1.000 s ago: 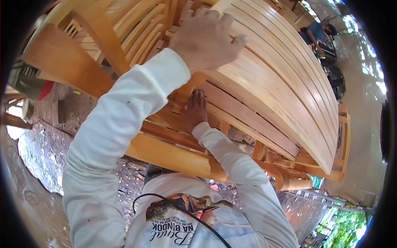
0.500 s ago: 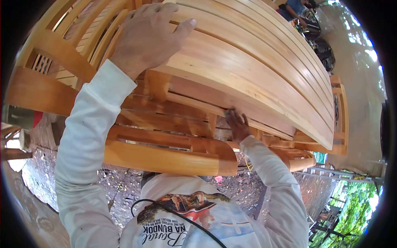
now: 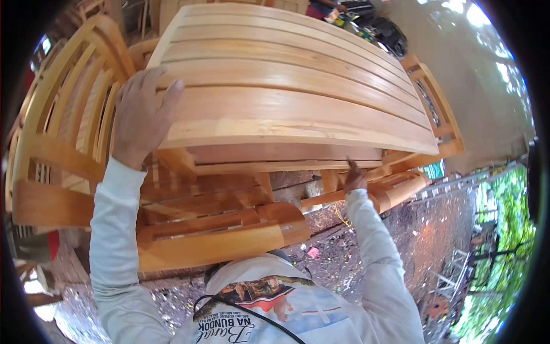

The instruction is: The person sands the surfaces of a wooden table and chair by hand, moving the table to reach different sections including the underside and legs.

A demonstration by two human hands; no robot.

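Observation:
A slatted wooden table (image 3: 275,103) spreads out before me, its pale planks running lengthwise. My left hand (image 3: 143,112) rests at its near left corner, palm down, with the thumb apart over the top and the fingers stretched along the end. Below the tabletop is a shelf (image 3: 246,167) with a light wooden front edge. My right hand (image 3: 354,176) reaches under the tabletop to the right part of that edge, fingers extended and thumb apart. Its fingertips lie in shadow, so their exact contact is hard to see.
On the left stands a slatted wooden chair (image 3: 63,114); another chair (image 3: 438,109) is at the right end. A wooden armrest (image 3: 223,243) lies between me and the table. A person (image 3: 325,8) is at the far side, near dark bags (image 3: 387,34).
The tabletop now sits lower in view, showing more of its far side. My left hand appears lower and further left, still at the corner. My right hand appears slightly further right along the shelf edge.

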